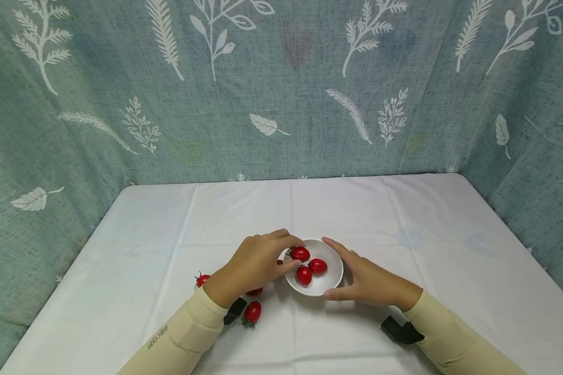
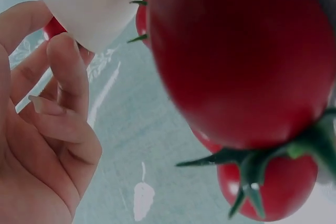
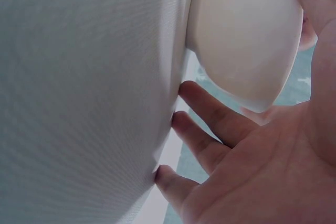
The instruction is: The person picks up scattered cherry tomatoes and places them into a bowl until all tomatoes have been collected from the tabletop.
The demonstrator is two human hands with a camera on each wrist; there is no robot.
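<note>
A small white bowl [image 1: 332,278] stands on the table with cherry tomatoes [image 1: 318,266] in it. At its left side my left hand [image 1: 258,260] pinches a cherry tomato [image 1: 301,254] between thumb and index finger, over the inside of the bowl. In the left wrist view the fingers partly hide that tomato. My right hand [image 1: 372,278] holds the bowl from the right, thumb at the near rim and index finger at the far rim. The right wrist view shows its other fingers [image 3: 212,111] spread, their tips on the cloth beside the bowl [image 3: 244,35].
Left of the bowl, near my left wrist, lie a cherry tomato [image 1: 253,311] with a green stem, another tomato [image 1: 203,280], and one partly hidden tomato [image 1: 255,292]. A white cloth [image 1: 356,208] covers the table. A patterned green curtain [image 1: 300,104] hangs behind it.
</note>
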